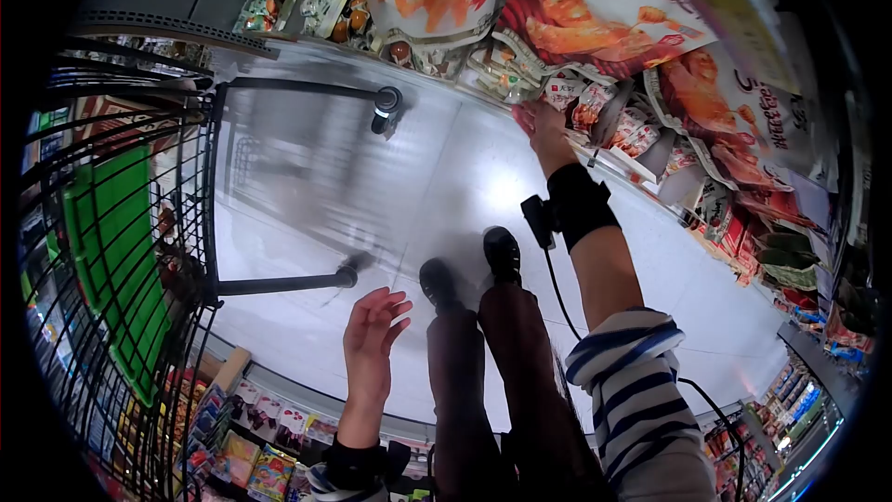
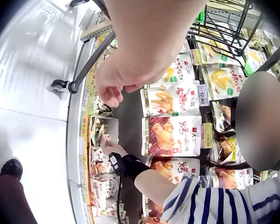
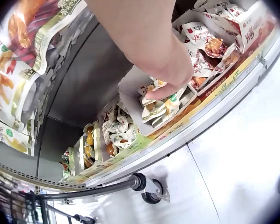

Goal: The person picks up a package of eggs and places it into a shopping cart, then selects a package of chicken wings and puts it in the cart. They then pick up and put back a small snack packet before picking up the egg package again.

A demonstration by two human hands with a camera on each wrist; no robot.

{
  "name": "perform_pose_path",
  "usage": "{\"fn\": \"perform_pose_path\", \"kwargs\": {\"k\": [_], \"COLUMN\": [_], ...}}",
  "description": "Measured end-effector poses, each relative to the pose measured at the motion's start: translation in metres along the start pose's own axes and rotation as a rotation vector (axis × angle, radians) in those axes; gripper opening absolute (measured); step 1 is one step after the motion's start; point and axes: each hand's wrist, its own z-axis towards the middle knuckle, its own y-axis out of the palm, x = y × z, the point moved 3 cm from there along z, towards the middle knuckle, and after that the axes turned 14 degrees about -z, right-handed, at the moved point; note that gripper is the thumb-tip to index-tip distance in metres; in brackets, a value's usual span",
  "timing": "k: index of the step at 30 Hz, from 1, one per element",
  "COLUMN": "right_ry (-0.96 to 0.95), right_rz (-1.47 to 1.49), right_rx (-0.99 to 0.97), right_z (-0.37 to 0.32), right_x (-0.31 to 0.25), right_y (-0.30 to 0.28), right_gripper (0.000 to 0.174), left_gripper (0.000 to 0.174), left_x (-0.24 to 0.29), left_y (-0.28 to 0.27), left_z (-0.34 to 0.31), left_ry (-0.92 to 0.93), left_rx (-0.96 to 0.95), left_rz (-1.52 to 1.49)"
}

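My right hand (image 1: 546, 132) is at the low shelf edge. In the right wrist view, the right hand (image 3: 165, 67) reaches over a white carton, its fingertips at small white packets (image 3: 154, 109); whether they grip one is hidden. Beside that carton, another box holds red-and-white packets (image 3: 200, 51). The left hand (image 1: 372, 339) hangs in the air over the floor, fingers loosely bent and holding nothing. From the left wrist, the left hand (image 2: 116, 79) appears in front of the shelves, with the right hand (image 2: 111, 147) lower down at the cartons.
A black wire shopping cart (image 1: 209, 195) with a green panel (image 1: 116, 260) stands on the left, its wheels on the pale floor (image 1: 437, 167). Large food pouches (image 2: 170, 135) hang above the cartons. More packaged goods (image 1: 269, 469) line the opposite shelf behind the legs.
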Motion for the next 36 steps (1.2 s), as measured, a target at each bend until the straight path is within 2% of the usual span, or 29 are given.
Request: {"fn": "perform_pose_path", "kwargs": {"k": [5, 7, 9, 15, 16, 19, 21, 26, 30, 33, 36], "right_ry": [0.135, 0.107, 0.062, 0.002, -0.08, -0.129, -0.091, -0.092, -0.218, -0.34, -0.384], "right_rz": [0.093, 0.09, 0.054, -0.131, -0.169, -0.241, -0.253, -0.309, -0.353, -0.378, -0.394], "right_rx": [-0.035, -0.07, -0.095, -0.407, -0.458, -0.59, -0.636, -0.76, -0.893, -0.987, -1.011], "right_z": [-0.065, -0.102, -0.159, -0.336, -0.36, -0.422, -0.465, -0.534, -0.574, -0.605, -0.628], "right_x": [-0.002, -0.007, -0.023, -0.085, -0.096, -0.128, -0.154, -0.202, -0.231, -0.25, -0.255], "right_y": [-0.003, -0.006, -0.011, -0.038, -0.044, -0.067, -0.077, -0.09, -0.083, -0.071, -0.057], "right_gripper": [0.016, 0.025, 0.025, 0.012, 0.012, 0.011, 0.011, 0.011, 0.012, 0.011, 0.011], "left_gripper": [0.027, 0.027, 0.027, 0.027, 0.027, 0.027, 0.025, 0.026, 0.027, 0.027, 0.026], "left_x": [0.025, 0.036, 0.047, 0.082, 0.087, 0.104, 0.109, 0.146, 0.18, 0.201, 0.214], "left_y": [0.025, 0.037, 0.048, 0.078, 0.082, 0.092, 0.092, 0.102, 0.094, 0.072, 0.041], "left_z": [-0.037, -0.055, -0.076, -0.15, -0.163, -0.206, -0.232, -0.311, -0.374, -0.411, -0.44], "left_ry": [0.021, 0.039, 0.062, 0.101, 0.119, 0.148, 0.133, 0.253, 0.42, 0.606, 0.732], "left_rx": [-0.032, -0.047, -0.069, -0.193, -0.222, -0.247, -0.239, -0.249, -0.183, -0.128, -0.043], "left_rz": [-0.024, -0.029, -0.033, -0.01, -0.014, -0.033, -0.056, -0.135, -0.191, -0.23, -0.284]}}
